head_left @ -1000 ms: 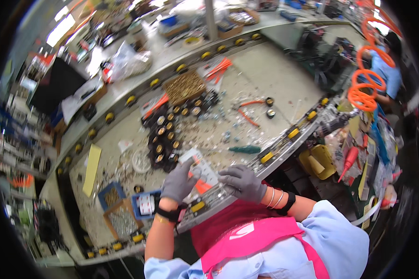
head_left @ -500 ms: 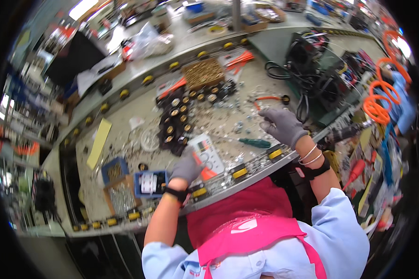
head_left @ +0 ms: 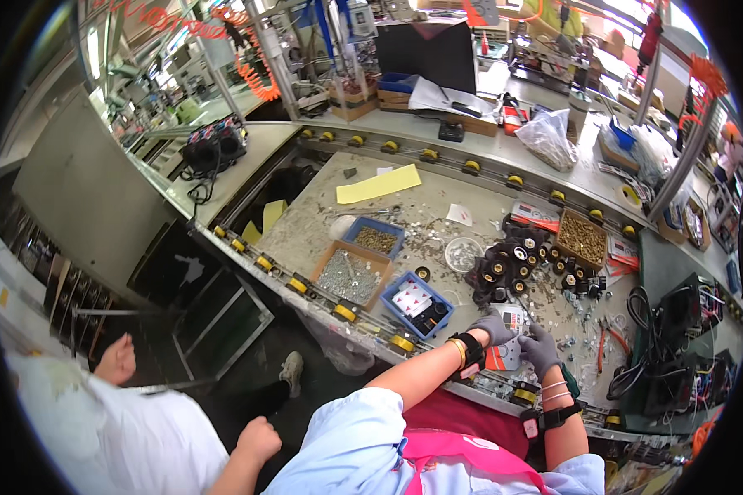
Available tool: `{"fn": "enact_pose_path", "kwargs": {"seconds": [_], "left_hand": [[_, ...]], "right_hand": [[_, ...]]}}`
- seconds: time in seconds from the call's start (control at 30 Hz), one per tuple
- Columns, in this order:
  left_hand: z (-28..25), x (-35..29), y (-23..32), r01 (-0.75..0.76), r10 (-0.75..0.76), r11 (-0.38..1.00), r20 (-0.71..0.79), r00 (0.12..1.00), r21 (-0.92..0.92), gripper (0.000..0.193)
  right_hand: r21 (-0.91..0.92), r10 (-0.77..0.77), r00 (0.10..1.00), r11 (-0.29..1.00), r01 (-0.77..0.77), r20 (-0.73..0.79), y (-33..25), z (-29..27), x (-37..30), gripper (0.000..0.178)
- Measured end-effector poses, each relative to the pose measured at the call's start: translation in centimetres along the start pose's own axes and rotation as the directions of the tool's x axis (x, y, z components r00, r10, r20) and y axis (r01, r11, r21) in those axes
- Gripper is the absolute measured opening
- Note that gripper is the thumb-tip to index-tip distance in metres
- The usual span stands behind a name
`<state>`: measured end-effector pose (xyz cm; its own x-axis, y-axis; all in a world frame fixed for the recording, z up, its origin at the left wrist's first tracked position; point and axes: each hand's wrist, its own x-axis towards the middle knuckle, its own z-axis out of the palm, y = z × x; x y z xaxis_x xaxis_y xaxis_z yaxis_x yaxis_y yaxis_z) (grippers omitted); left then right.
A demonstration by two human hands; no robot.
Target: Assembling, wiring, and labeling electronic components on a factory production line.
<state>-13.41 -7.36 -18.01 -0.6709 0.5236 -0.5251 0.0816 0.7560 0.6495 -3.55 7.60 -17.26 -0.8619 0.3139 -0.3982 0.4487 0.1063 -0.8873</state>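
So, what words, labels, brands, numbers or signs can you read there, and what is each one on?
No text reads clearly.
White-and-orange panel between the left hand and right hand: markings too small to read.
White item with red marks in the blue bin: too small.
Pink apron: white mark, no readable words.
Orange-and-white pack by the black parts: too small.

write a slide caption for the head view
Gloved left hand and right hand at a white-and-orange panel on a cluttered workbench
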Motion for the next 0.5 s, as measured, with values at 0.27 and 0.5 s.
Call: {"fn": "enact_pose_path", "kwargs": {"seconds": [0.27,0.5], "left_hand": [[-0.4,-0.5,0.8,0.032,-0.028,0.965,0.021,0.999,-0.260,0.074],[-0.7,-2.6,2.0,-0.204,0.190,0.643,-0.104,0.976,-0.738,0.052]], "right_hand": [[0.369,-0.109,0.975,0.929,0.030,0.194,-0.4,0.2,0.0,0.021],[0.484,-0.297,0.943,0.854,0.193,0.148,-3.8,0.7,-4.0,0.038]]}}
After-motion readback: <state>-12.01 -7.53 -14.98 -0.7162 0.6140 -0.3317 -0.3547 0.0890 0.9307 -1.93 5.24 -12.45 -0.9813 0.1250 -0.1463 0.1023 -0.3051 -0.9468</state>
